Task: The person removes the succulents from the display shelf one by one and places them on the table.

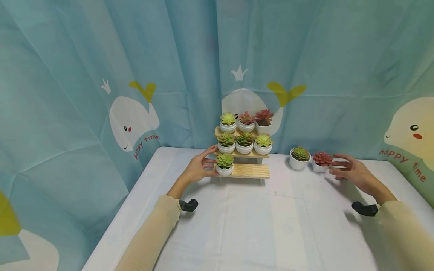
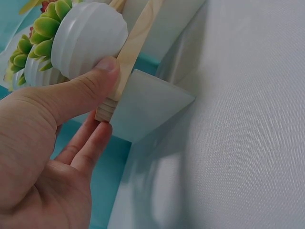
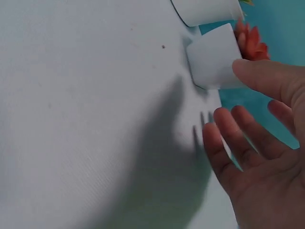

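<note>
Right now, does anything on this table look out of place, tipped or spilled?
Nothing is tipped or spilled. Only two pots sit off the wooden stand: a green succulent and a red succulent on the table by the right hand. The bottom shelf holds one pot, held by the left hand.

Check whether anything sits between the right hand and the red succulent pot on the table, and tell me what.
Nothing visible does. The right hand is open beside the red succulent pot, its thumb right at the pot's white side. The green succulent pot stands on the pot's far side, away from the hand.
</note>
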### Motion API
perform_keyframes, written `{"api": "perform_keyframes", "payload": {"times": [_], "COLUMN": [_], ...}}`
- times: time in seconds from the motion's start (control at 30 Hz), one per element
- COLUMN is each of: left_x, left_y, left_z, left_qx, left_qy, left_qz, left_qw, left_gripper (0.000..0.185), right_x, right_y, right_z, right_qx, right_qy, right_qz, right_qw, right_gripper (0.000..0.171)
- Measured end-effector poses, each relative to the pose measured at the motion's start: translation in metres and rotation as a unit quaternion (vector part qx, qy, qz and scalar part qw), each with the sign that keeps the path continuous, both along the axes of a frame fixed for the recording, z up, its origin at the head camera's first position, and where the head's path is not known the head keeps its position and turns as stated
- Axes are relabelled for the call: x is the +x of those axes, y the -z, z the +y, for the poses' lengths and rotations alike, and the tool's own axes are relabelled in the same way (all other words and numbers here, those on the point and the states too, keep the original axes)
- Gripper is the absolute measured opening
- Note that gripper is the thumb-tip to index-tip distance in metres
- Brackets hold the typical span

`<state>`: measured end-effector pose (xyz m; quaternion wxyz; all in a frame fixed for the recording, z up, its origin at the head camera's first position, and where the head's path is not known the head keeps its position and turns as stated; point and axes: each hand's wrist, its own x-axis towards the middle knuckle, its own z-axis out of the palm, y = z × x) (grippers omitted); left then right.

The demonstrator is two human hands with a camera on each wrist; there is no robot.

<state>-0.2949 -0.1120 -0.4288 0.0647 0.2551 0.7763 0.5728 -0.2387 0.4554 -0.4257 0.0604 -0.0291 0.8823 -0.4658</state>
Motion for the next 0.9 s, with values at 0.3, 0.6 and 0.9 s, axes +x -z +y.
{"api": "perform_keyframes", "payload": {"times": [0.3,0.6,0.9], "left_x": [-0.001,0.0,0.0], "left_y": [0.003,0.002,0.002], "left_z": [0.0,0.0,-0.001], "left_qx": [-0.006,-0.003,0.002], "left_qy": [0.004,0.002,0.003], "left_qz": [0.006,0.01,0.01], "left_qw": [1.0,0.9999,0.9999], "left_gripper": [0.095,0.095,0.095], "right_x": [0.011,0.019,0.027], "right_y": [-0.024,-0.043,-0.055], "right_z": [0.002,-0.001,-0.004], "right_qx": [0.068,0.128,0.157], "right_qy": [-0.032,-0.035,-0.04], "right_qz": [0.028,0.055,0.074], "right_qw": [0.997,0.99,0.984], "right_gripper": [0.085,0.081,0.079]}}
